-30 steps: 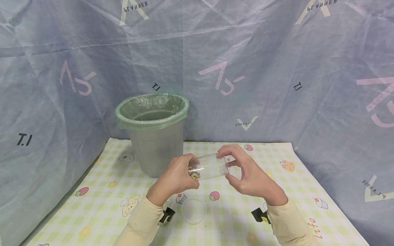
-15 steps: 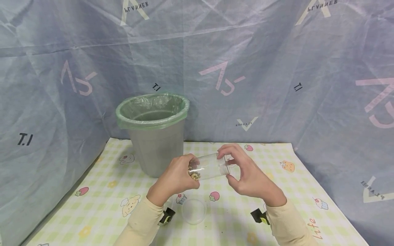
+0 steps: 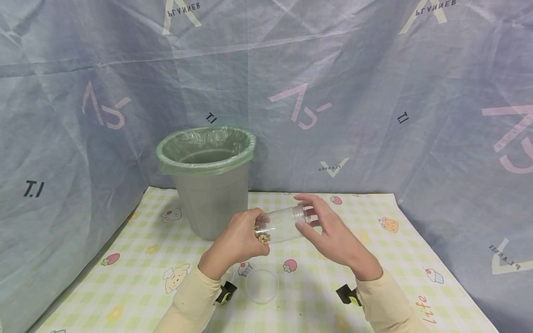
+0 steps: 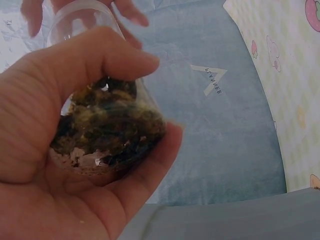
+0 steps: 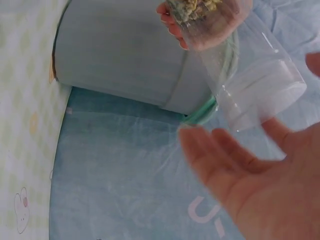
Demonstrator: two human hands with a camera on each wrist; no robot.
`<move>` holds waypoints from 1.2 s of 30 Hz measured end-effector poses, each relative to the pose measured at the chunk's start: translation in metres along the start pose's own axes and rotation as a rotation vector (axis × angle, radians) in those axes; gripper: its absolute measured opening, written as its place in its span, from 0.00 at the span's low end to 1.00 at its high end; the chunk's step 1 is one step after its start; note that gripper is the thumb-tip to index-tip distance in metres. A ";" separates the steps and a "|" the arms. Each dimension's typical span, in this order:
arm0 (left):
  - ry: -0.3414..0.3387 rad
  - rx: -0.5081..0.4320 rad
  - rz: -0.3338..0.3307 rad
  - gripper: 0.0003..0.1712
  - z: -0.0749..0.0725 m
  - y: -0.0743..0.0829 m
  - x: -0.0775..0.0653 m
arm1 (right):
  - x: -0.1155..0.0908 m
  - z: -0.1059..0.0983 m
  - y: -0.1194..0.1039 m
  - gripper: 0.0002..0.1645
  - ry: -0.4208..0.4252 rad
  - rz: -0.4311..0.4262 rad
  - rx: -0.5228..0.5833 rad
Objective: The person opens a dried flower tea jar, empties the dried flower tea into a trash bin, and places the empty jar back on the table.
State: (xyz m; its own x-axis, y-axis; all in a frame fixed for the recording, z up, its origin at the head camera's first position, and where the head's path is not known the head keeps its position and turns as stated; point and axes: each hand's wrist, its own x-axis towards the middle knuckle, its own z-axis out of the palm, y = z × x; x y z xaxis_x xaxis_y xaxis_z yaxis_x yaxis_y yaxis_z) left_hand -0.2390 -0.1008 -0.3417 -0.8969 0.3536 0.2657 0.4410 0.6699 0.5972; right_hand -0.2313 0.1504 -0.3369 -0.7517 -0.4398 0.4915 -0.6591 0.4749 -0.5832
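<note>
A clear plastic jar lies tilted on its side in the air, base toward my left hand and ribbed end toward the right. My left hand grips the base, thumb and fingers wrapped round it. Dried yellowish and dark bits, like dried flowers, gather at that base end. Around the ribbed end, my right hand has its fingers spread and loosened. In the right wrist view, one of its fingertips overlaps the jar's rim while the other fingers stand apart from the jar.
A grey bin with a green liner stands behind the left hand. One clear round lid lies flat on the checked tablecloth below the jar. Blue-grey cloth hangs behind and on both sides.
The right hand has loosened from the jar's ribbed end, its fingers now spread, and the thumb has shifted slightly left and up. Left hand and jar have barely moved.
</note>
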 end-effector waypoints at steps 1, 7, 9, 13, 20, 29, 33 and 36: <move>-0.001 0.000 -0.003 0.28 0.000 0.000 0.000 | 0.000 0.001 -0.001 0.31 0.007 0.035 -0.003; 0.000 0.000 -0.016 0.30 0.001 0.000 -0.001 | 0.000 0.004 -0.002 0.24 0.025 0.218 -0.002; 0.000 0.003 -0.016 0.30 0.001 0.000 -0.001 | 0.001 0.005 -0.002 0.24 0.024 0.269 0.014; 0.002 0.003 -0.016 0.29 0.001 0.001 -0.001 | 0.001 0.006 -0.003 0.26 0.030 0.335 0.038; 0.000 0.009 -0.009 0.28 0.000 0.002 -0.001 | 0.002 0.006 -0.006 0.28 0.033 0.380 0.050; -0.008 0.018 -0.014 0.27 -0.001 0.000 0.000 | 0.004 0.001 -0.004 0.27 -0.058 0.328 0.081; -0.012 0.019 -0.017 0.27 -0.001 -0.002 0.001 | 0.002 -0.004 -0.004 0.29 -0.101 0.295 0.082; -0.009 0.020 -0.018 0.27 -0.001 -0.002 0.001 | 0.002 -0.005 -0.003 0.28 -0.125 0.275 0.096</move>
State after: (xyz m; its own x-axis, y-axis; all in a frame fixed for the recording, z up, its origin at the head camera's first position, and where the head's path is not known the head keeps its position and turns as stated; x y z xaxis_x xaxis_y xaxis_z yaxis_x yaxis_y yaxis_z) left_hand -0.2409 -0.1029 -0.3421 -0.9045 0.3473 0.2477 0.4253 0.6894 0.5864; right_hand -0.2307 0.1521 -0.3305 -0.8887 -0.3984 0.2270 -0.4220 0.5171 -0.7447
